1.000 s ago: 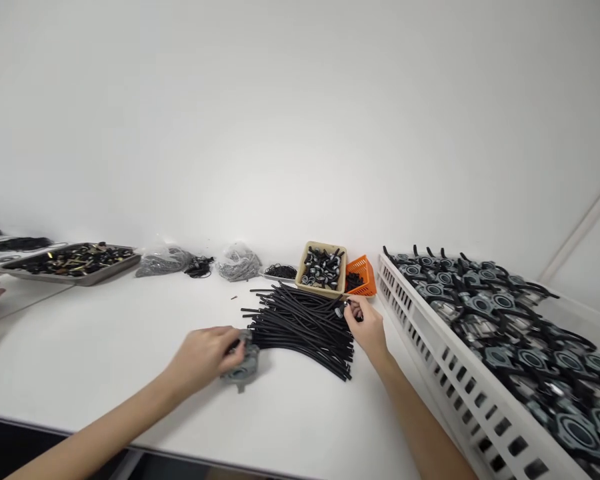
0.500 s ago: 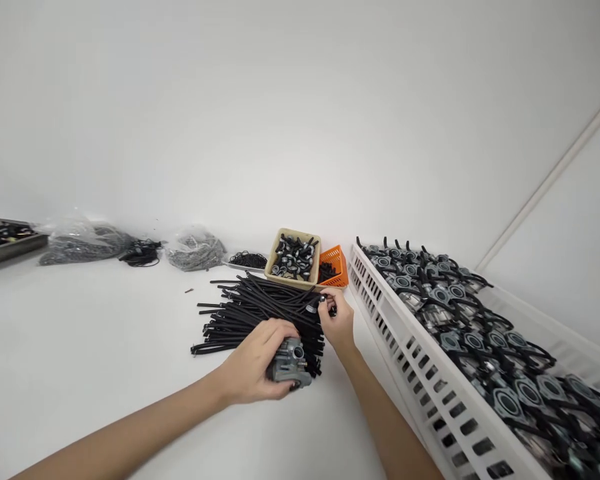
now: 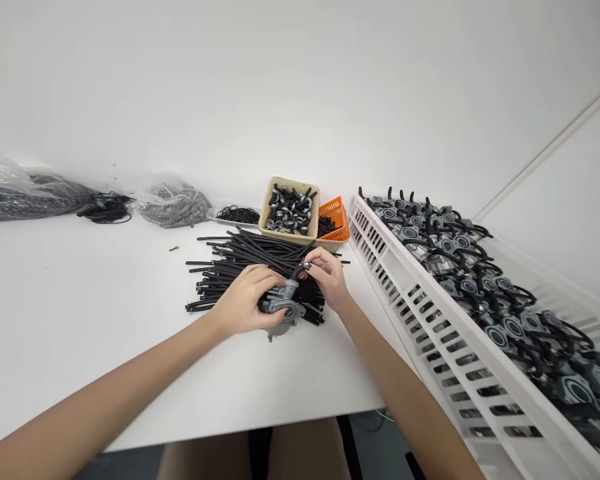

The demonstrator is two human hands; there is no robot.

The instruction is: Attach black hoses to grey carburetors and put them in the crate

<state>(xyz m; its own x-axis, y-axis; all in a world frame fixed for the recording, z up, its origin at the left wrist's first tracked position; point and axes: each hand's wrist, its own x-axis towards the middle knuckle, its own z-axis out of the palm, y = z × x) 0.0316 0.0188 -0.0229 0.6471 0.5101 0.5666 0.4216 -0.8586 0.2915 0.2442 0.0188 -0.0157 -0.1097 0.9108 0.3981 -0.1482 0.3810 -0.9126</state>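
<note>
My left hand (image 3: 246, 300) is wrapped round a grey metal carburetor (image 3: 286, 312), held tilted just above the table. A round grey cap (image 3: 291, 285) with a short black rubber boot (image 3: 298, 272) sits at the carburetor's upper end, touching it. I cannot tell whether it is screwed on. My right hand (image 3: 327, 277) pinches the boot's far end between thumb and fingers. Behind and below both hands lies a pile of black rubber hoses (image 3: 220, 272), partly hidden by the hands and carburetor.
A cream tray (image 3: 263, 223) holds more capped boots, beside an orange basket (image 3: 341, 212) of small black parts. Along the right stands a white slotted crate (image 3: 405, 267) full of carburetors. Plastic bags (image 3: 173, 203) of grey parts and black rings (image 3: 237, 214) line the wall.
The cap and boot in my right hand have come to the carburetor's end. My left hand has turned the carburetor. The view has tipped downward, showing the table's front edge.
</note>
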